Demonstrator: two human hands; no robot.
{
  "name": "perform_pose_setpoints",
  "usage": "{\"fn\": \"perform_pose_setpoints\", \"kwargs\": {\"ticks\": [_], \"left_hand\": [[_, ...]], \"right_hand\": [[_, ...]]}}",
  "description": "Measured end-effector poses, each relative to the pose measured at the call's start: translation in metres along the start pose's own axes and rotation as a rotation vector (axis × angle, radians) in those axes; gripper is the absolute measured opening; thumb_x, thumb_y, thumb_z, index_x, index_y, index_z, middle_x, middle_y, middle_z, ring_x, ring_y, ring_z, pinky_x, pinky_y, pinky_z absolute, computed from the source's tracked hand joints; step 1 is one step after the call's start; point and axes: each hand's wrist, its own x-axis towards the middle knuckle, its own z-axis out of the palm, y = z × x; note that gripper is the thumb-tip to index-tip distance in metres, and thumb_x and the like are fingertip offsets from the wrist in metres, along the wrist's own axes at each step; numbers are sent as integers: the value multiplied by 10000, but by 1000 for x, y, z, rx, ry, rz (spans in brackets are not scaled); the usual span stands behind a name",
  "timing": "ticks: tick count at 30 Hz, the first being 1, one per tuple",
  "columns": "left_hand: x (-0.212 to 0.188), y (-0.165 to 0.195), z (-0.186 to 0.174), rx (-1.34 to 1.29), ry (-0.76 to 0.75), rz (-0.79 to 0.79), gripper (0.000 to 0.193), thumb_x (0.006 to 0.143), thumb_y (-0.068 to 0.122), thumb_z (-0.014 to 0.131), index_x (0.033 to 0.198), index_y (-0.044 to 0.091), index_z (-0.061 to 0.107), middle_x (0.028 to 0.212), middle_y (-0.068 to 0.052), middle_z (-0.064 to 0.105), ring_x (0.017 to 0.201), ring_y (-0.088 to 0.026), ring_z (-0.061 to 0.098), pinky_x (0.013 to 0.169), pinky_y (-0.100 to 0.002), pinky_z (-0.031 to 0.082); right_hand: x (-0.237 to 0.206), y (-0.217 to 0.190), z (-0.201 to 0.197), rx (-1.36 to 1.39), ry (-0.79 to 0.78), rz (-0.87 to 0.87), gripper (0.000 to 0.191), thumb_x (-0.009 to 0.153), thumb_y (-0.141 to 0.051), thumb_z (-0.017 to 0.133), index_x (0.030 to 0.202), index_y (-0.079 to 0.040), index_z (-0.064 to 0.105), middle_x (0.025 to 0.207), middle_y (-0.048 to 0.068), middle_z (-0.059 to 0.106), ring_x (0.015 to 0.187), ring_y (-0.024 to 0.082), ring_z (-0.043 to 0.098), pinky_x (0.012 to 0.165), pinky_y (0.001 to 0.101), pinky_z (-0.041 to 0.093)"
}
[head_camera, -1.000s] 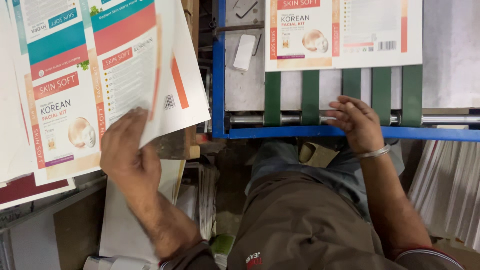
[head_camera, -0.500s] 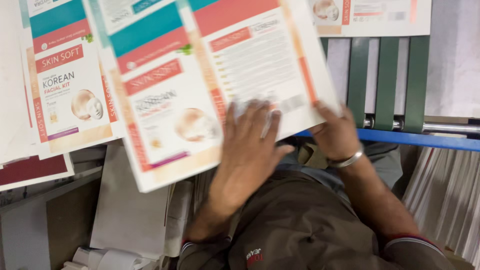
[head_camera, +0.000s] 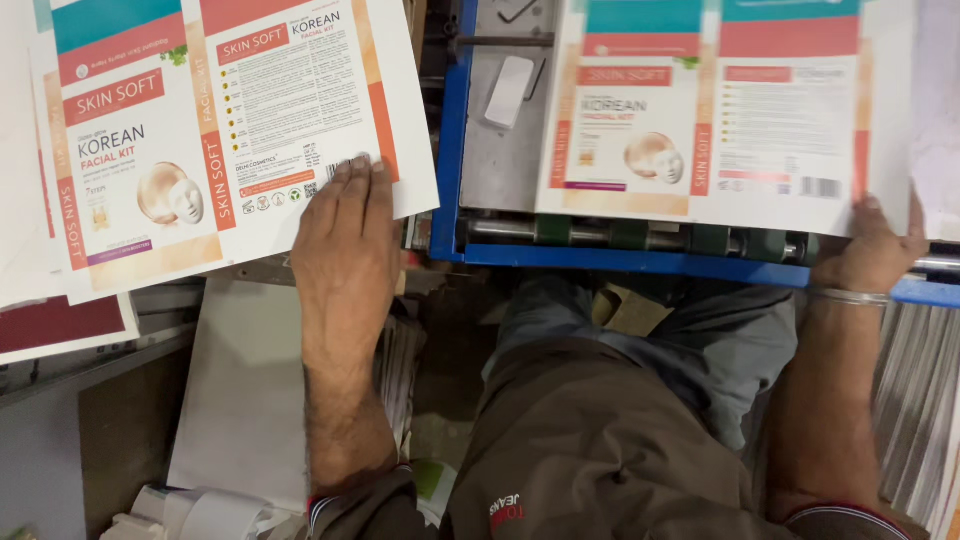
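Note:
My left hand (head_camera: 345, 245) lies flat, palm down, on the lower right corner of the top printed sheet (head_camera: 230, 130), a white carton print with teal, red and orange panels, on a stack at the left. My right hand (head_camera: 868, 255) grips the lower right edge of another printed sheet (head_camera: 720, 120) of the same kind. That sheet lies on the blue-framed machine table (head_camera: 450, 150), over a roller (head_camera: 640, 236) with green bands. A metal bangle (head_camera: 848, 296) sits on my right wrist.
More printed sheets (head_camera: 60, 320) stick out under the left stack. Plain white sheets (head_camera: 240, 400) and paper rolls (head_camera: 200, 512) lie below my left arm. A stack of sheet edges (head_camera: 915, 400) stands at the right. My lap fills the lower middle.
A printed sheet went from the left stack across to the machine table at the right. My left hand has returned to the left stack, and my right hand now holds the sheet's right edge.

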Motion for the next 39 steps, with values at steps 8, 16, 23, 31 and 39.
{"fn": "perform_pose_setpoints", "kwargs": {"ticks": [8, 16, 23, 31, 39], "left_hand": [[-14, 0, -3, -58, 76, -26, 379, 828, -27, 798, 1198, -9, 718, 1171, -117, 731, 1112, -265, 700, 965, -385, 581], [-13, -7, -7, -19, 114, -16, 364, 814, -53, 798, 1164, 19, 726, 1158, -86, 738, 1091, -247, 722, 928, -364, 593], [-14, -8, -3, -9, 136, -20, 356, 806, -46, 808, 1147, 28, 737, 1111, -73, 737, 1037, -235, 718, 887, -355, 592], [-12, -6, -3, -6, 143, -28, 350, 784, -34, 799, 1116, 50, 730, 1125, -54, 737, 1053, -224, 726, 890, -351, 594], [-9, -4, -12, -89, 26, -29, 414, 809, 20, 801, 1213, 12, 710, 1237, -117, 709, 1158, -290, 643, 1000, -449, 522]], "right_hand": [[-64, -13, -44, -181, -239, -109, 389, 1092, 88, 444, 1463, 159, 536, 1311, 217, 640, 1131, 251, 671, 1042, 340, 611], [-115, -23, -44, -209, -104, -27, 429, 1067, 82, 505, 1491, 131, 546, 1382, 205, 651, 1236, 257, 692, 1112, 371, 595], [-65, -8, -21, -188, -106, -113, 440, 1051, 37, 580, 1485, 108, 561, 1321, 198, 661, 1159, 258, 690, 1027, 358, 597], [-10, 19, 21, 28, 34, -27, 464, 1104, 15, 645, 1487, 76, 391, 1434, 250, 636, 1266, 340, 706, 1129, 472, 670], [-25, 24, 22, -142, -194, 411, 354, 1140, -170, 517, 1393, 77, 498, 1230, 226, 656, 1077, 324, 719, 922, 420, 643]]}}
